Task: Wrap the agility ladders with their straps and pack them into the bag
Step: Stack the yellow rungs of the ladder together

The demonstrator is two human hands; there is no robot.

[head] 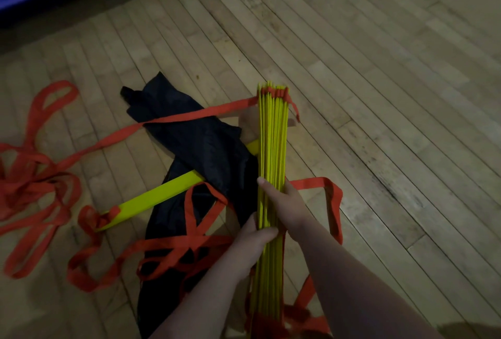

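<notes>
Plainly the next move turns on how the stack of yellow rungs (272,143) lies against what is still loose. The stack is held edge-on, its long axis running from the bottom centre of the frame up to the middle, almost straight up the picture. Both hands clasp its lower half. The left grip (252,238) curls round it from the left, and the right grip (286,203) sits just above, thumb over the left edge.

One loose rung (162,195) lies out to the left, slanting from lower left toward the stack, its middle hidden by a fold of the black bag (200,146) on the wooden floor (379,94). Most of the red straps (35,176) sprawl at the left edge, and one taut length (162,124) runs leftward from the stack's far end.

Rung and slack both lie on the left, so the left grip is the nearer one. I judge it would reach across while the right holds the stack.
</notes>
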